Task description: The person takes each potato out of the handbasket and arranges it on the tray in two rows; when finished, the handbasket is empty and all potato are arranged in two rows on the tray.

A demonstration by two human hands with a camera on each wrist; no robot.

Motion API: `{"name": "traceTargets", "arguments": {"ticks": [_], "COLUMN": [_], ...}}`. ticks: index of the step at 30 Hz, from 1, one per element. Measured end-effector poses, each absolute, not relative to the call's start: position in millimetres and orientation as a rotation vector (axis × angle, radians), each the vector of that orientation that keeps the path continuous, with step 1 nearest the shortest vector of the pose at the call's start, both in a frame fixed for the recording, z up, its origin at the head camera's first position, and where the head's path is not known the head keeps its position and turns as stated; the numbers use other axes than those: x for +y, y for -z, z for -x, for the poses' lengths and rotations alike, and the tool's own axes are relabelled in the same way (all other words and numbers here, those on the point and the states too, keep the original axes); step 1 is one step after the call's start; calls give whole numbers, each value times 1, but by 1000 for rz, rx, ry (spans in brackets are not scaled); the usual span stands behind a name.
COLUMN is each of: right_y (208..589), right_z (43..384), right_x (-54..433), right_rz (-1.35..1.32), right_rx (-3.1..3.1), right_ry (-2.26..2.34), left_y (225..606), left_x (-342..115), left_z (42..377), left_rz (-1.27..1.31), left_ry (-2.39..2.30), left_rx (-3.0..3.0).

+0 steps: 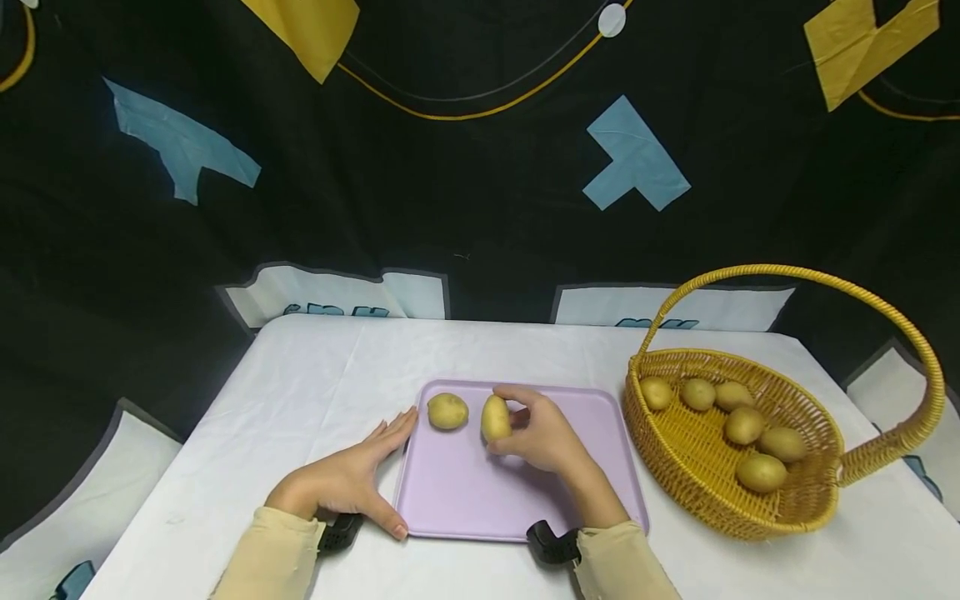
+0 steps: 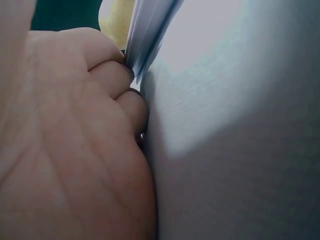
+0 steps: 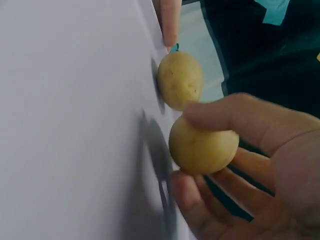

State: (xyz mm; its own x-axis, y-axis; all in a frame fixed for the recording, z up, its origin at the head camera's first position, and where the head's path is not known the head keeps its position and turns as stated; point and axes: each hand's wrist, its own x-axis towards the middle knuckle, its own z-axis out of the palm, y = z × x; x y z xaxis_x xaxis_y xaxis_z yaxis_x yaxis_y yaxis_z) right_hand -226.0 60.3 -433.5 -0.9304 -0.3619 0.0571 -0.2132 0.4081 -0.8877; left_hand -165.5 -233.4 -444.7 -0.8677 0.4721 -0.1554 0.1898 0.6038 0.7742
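My right hand (image 1: 546,435) pinches a potato (image 1: 495,419) between thumb and fingers over the upper middle of the lilac tray (image 1: 457,500). In the right wrist view, the pinched potato (image 3: 204,150) casts a shadow on the tray and seems slightly raised from it. Another potato (image 1: 447,411) lies in the tray's upper left corner, just left of the held one. Along the tray's left edge, my left hand (image 1: 348,477) rests with fingers stretched out and thumb spread, touching the rim. The left wrist view shows its palm low against the white cloth.
A yellow wicker basket (image 1: 675,475) with a tall arched handle (image 1: 795,271) stands right of the tray, with several potatoes (image 1: 745,425) inside. White cloth covers the table (image 1: 315,375). Behind it hangs a dark patterned curtain (image 1: 450,208).
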Motion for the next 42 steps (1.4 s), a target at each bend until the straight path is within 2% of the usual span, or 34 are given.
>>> {"name": "traceTargets", "arguments": {"ticks": [14, 25, 42], "right_y": [435, 435, 434], "right_z": [223, 223, 222], "right_x": [57, 56, 51], "right_rz": [539, 614, 531], "right_rx": [2711, 2711, 2705], "right_ry": [1383, 1443, 1402], "left_y": [444, 442, 442], "left_x": [-229, -227, -232], "left_z": [169, 169, 165], "left_rz": [-542, -540, -542], "left_ry": [-1116, -1114, -1128], "left_rx": [2498, 2494, 2491]}}
